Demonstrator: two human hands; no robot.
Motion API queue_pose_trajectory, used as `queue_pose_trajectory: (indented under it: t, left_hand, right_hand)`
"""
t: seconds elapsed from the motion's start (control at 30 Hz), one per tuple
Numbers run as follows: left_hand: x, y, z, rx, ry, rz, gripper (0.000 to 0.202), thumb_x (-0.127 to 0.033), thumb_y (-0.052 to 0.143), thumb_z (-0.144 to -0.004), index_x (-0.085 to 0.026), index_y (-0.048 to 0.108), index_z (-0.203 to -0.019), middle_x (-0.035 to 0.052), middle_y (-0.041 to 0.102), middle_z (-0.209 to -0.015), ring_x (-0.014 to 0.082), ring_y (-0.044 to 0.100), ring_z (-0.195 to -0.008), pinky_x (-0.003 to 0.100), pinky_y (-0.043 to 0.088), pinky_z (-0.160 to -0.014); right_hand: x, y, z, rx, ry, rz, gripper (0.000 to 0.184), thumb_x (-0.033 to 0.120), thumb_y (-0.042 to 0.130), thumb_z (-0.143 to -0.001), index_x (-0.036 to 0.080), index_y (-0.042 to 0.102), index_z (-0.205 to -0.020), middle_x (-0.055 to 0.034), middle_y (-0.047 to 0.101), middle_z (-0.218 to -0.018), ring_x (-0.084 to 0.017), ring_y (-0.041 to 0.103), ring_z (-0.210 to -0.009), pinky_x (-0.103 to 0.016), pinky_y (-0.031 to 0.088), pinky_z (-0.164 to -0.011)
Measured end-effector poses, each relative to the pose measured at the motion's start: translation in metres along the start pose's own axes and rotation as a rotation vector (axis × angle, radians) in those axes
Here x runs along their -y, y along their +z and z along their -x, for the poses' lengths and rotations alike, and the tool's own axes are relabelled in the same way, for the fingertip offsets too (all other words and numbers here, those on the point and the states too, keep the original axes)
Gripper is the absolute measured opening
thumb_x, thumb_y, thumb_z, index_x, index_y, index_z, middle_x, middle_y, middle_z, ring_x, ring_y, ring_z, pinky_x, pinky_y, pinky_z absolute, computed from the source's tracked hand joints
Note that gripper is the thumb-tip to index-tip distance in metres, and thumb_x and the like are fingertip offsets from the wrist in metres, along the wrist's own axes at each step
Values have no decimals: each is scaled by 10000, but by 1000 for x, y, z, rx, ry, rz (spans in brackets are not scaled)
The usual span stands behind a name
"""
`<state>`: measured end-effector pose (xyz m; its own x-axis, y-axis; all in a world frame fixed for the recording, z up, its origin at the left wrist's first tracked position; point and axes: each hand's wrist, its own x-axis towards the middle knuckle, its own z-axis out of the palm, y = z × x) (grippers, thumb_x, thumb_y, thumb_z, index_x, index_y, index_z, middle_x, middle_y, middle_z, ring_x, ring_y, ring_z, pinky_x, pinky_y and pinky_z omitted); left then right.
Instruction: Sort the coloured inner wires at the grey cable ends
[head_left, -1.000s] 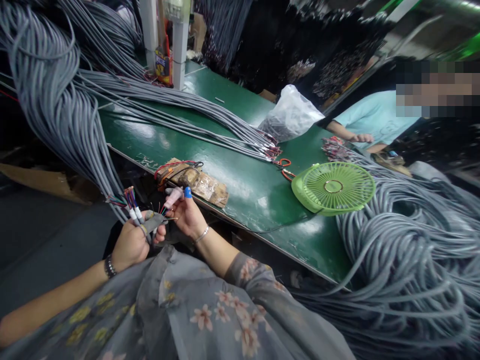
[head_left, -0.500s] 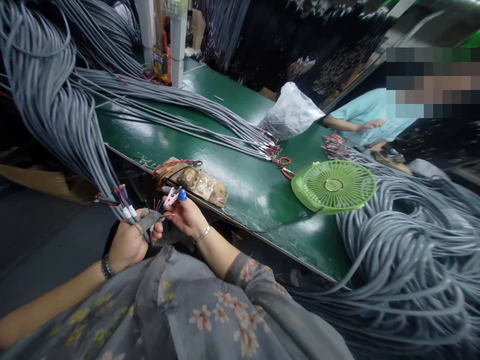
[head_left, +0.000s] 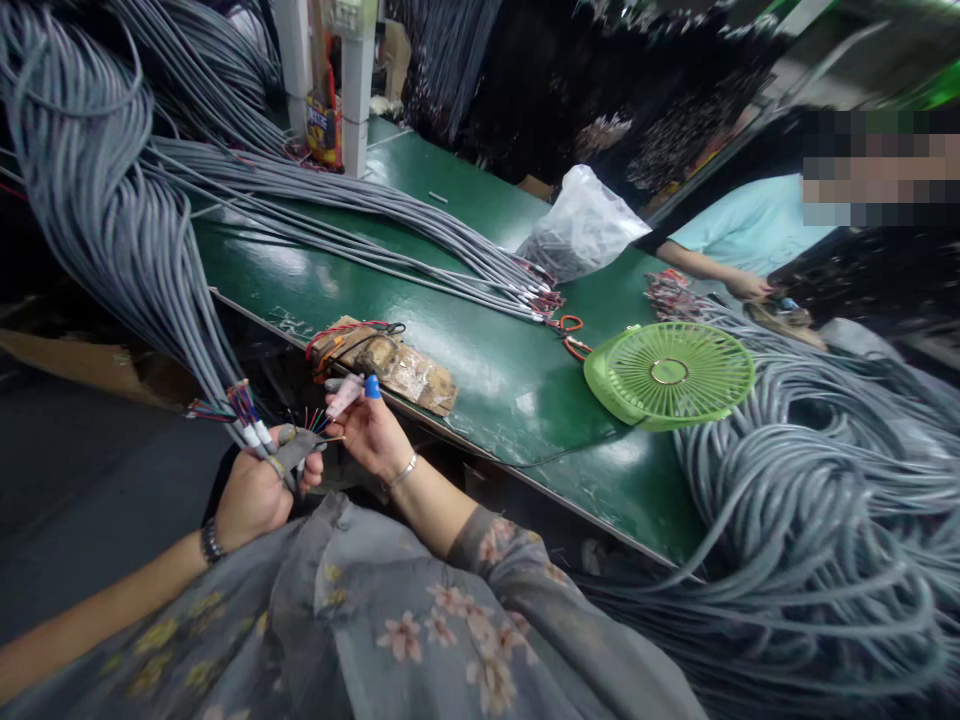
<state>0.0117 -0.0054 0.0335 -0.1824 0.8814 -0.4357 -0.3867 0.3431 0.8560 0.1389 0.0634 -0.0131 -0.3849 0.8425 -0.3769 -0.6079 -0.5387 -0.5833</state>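
Observation:
My left hand [head_left: 259, 490] is closed round several grey cable ends [head_left: 251, 425] whose stripped coloured wires stick up past my fingers. A taped finger cover sits on its thumb. My right hand [head_left: 371, 432] is just to the right, pinching a small pink tool [head_left: 344, 396] against the fanned-out thin wires [head_left: 315, 418]; a blue cap covers its fingertip. Both hands hover in front of the near edge of the green table [head_left: 487, 380]. The cables rise to a thick grey bundle [head_left: 112, 200] hanging at the left.
A brown taped block with red wire [head_left: 386, 360] lies at the table edge. A green fan [head_left: 671, 375], a row of laid cables [head_left: 420, 250] and a plastic bag [head_left: 581, 230] sit on the table. Coiled grey cable [head_left: 810, 520] fills the right. Another person's hand [head_left: 746, 287] works across the table.
My hands stay together with only small shifts; the pink tool tips slightly over the wires. The other person's hand across the table has moved right and down.

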Motion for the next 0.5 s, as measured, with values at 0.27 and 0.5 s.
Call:
queue_pose_trajectory:
  t: [0.27,0.5]
  left_hand:
    - [-7,3,4,-70,20,49,275,-305,849,-402,-191,662,-567,-21,652,-446,108,549,-400,206,426,-410]
    - [-5,9,-4,-63,22,50,285,-314,848,-398,-190,652,-564,-27,646,-445,93,529,-397,201,409,-409]
  right_hand:
    - [-1,-5,5,56,-102,74,364,532,827,-843,192,697,-829,7,665,-753,-106,560,-653,-208,511,-592]
    - [-1,-6,5,51,-76,45,347,506,864,-810,208,686,-807,16,655,-745,-127,568,-691,-251,525,-671]
